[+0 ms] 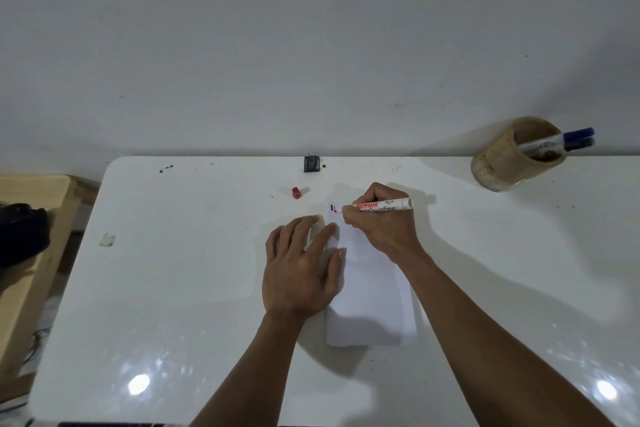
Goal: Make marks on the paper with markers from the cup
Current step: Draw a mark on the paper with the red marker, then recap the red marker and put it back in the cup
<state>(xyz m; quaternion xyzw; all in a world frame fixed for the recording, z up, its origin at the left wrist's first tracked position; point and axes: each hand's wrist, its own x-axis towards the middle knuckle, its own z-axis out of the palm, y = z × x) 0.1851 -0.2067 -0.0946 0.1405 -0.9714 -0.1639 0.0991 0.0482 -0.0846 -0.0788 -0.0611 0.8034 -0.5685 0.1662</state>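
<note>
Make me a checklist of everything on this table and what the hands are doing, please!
Surface: white glossy table, small dark specks near the far edge.
Job's things: paper lies flat, with short marks at its top left corner; red marker tip at those marks; cup at far right holds blue markers.
Clutter: red cap, small dark block, white scrap.
Grippers: left hand flat, pressing the paper's left edge; right hand grips the red marker.
Cables: nothing seen.
Surroundings: plain wall; wooden furniture at left.
</note>
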